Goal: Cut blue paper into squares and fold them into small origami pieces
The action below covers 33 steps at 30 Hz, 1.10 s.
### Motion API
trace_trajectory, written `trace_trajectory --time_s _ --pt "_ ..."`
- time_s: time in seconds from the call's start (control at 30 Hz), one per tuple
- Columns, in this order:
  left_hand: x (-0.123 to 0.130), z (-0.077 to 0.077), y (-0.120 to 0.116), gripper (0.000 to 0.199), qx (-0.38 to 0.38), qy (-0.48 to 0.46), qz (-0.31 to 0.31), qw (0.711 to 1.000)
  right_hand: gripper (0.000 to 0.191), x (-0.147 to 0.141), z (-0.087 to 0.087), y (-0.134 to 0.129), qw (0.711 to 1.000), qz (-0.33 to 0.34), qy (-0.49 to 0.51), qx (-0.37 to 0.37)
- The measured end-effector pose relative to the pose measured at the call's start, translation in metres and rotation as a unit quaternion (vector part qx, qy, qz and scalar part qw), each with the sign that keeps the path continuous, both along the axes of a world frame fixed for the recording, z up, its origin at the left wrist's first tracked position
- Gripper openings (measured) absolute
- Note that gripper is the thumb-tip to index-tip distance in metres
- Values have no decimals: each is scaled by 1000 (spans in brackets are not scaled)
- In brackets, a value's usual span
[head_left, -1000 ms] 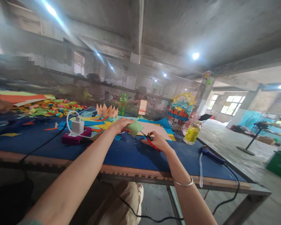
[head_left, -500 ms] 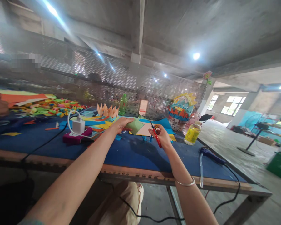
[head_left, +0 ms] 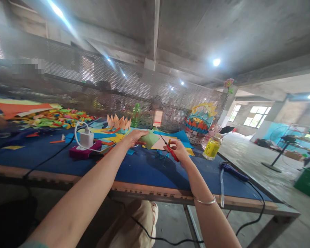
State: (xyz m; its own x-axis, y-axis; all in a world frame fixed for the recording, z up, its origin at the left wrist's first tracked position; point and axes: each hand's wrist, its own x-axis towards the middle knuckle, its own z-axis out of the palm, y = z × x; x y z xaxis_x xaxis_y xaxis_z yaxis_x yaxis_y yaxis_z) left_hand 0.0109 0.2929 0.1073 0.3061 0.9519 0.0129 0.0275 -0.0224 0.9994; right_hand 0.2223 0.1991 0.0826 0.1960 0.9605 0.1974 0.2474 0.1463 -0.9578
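1. Red-handled scissors (head_left: 169, 148) are gripped in the right hand (head_left: 179, 150), blades angled up-left toward the green paper (head_left: 150, 139).
2. The paper is pinched by the left hand (head_left: 133, 136), above the blue surface (head_left: 144, 168).

Bright ceiling lamps (head_left: 216, 62) flare; window (head_left: 257, 115) daylight; edges stretched, blurred

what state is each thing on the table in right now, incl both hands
left hand: pinching the green paper
green paper: held off the table
right hand: gripping the scissors
scissors: red-handled, blades toward the paper, not touching it
white charger: upright on a magenta box, cable attached
yellow bottle: upright
glue gun: lying flat, corded
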Motion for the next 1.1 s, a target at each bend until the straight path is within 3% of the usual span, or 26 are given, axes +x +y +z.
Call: trace_trajectory --time_s 0.2,0.43,0.57,0.87,1.1 --pt "-2 -2 3 21 9 2 -33 999 44 2 1 -1 992 82 78 -49" --pt "3 -3 -13 43 9 43 -229 972 36 3 4 -3 971 158 166 -70" --pt "8 -2 -22 51 16 55 -291 955 35 2 7 -4 960 192 188 -80" --pt "15 -6 -24 49 23 72 -306 949 37 -5 16 -13 942 244 223 -66" --pt "14 -6 -19 43 6 80 -265 961 39 0 12 -7 954 180 238 -39"
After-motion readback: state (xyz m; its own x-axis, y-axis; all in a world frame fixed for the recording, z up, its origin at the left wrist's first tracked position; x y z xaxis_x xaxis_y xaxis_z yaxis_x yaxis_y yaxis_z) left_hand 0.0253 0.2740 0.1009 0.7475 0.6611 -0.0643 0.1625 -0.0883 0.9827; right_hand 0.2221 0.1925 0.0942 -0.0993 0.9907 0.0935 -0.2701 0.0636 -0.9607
